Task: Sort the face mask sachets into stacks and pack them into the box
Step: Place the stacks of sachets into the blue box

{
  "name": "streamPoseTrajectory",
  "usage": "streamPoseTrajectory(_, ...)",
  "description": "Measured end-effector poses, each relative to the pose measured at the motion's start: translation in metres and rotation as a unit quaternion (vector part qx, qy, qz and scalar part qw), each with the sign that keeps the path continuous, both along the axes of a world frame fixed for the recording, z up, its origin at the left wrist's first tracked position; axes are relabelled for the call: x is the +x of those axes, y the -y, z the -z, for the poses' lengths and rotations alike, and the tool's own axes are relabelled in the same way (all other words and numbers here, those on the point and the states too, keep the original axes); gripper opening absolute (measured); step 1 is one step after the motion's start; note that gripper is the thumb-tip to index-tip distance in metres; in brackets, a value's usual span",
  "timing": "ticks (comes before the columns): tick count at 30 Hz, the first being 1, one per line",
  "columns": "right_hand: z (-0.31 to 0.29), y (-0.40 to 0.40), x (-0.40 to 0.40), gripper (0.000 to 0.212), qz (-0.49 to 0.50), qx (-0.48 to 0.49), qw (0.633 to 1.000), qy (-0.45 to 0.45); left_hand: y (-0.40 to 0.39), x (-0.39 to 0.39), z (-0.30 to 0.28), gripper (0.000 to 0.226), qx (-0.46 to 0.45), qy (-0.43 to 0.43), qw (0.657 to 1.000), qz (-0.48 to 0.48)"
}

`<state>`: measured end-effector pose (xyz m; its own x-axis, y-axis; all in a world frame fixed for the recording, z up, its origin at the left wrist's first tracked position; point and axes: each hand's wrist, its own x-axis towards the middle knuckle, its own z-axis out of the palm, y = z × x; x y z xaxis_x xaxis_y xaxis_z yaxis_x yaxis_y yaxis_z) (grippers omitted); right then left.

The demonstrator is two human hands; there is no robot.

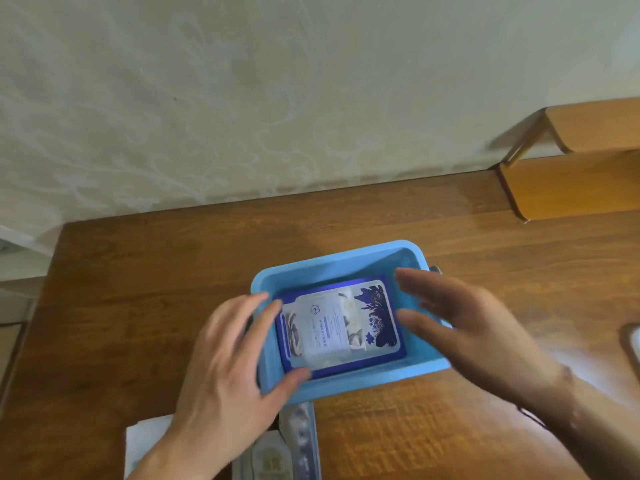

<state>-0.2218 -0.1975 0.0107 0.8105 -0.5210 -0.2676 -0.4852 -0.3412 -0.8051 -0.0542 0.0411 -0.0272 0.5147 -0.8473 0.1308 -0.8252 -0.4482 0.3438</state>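
Note:
A light blue plastic box stands on the wooden table, near its middle. Inside it lies a stack of face mask sachets, the top one white and dark blue. My left hand hovers over the box's left rim with fingers straight and spread, the thumb near the front rim. Over the right rim my right hand is held flat, fingers extended toward the sachets. Neither hand holds anything. More sachets lie on the table just in front of the box, partly hidden by my left wrist.
The wooden table meets a patterned wall at the back. A wooden shelf unit stands at the back right. A grey-edged object pokes in at the right border. A pale sachet or paper lies at the front left.

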Motion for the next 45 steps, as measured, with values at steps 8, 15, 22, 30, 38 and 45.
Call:
streamPoseTrajectory(8,0.055,-0.003,-0.067,0.088,-0.027,-0.215,0.976,-0.031,-0.039,-0.027,0.023,0.079,0.018,-0.001,0.998,-0.066)
streamPoseTrajectory(15,0.081,0.005,-0.04,0.072,0.002,-0.278,0.96,0.035,-0.02,-0.003,0.021,0.073,0.016,-0.021,0.993,-0.116)
streamPoseTrajectory(22,0.072,-0.012,-0.047,0.05,0.088,-0.282,0.948,0.121,-0.037,-0.006,0.015,0.061,-0.062,-0.163,0.967,-0.186)
streamPoseTrajectory(30,0.108,-0.147,-0.025,0.053,0.168,0.368,0.887,-0.222,-0.098,-0.086,0.054,0.073,0.074,-0.342,0.894,-0.281)
streamPoseTrajectory(38,0.124,-0.194,0.0,0.037,0.159,0.398,0.871,-0.242,-0.102,-0.093,0.067,0.082,0.045,-0.448,0.835,-0.316)
streamPoseTrajectory(45,0.116,-0.213,0.005,0.05,0.162,0.264,0.931,-0.195,-0.112,-0.089,0.067,0.091,0.025,-0.472,0.824,-0.311)
